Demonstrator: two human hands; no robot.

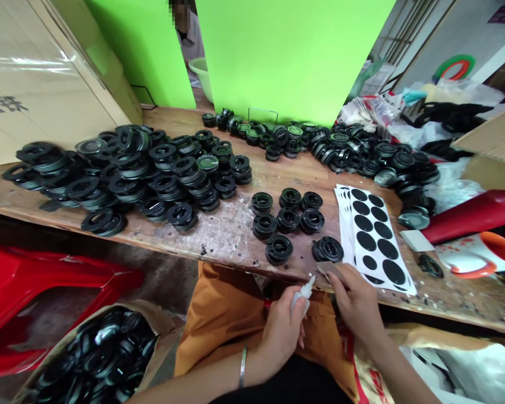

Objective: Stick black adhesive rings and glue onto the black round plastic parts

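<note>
My left hand is closed around a small white squeeze bottle, its thin nozzle pointing up toward the table edge. Between the fingers of my right hand is a thin, flat greyish-brown piece; what it is made of I cannot tell. Just beyond that piece lies a black round part, apparently stacked rings. To its left, another black round part sits near the edge, with several more like it behind. Sheets of black round stickers lie to the right of these parts.
A large heap of black rings covers the table's left side; more parts line the back before green panels. At right are a red cylinder and a white-and-orange mug. A filled box and red stool stand below left.
</note>
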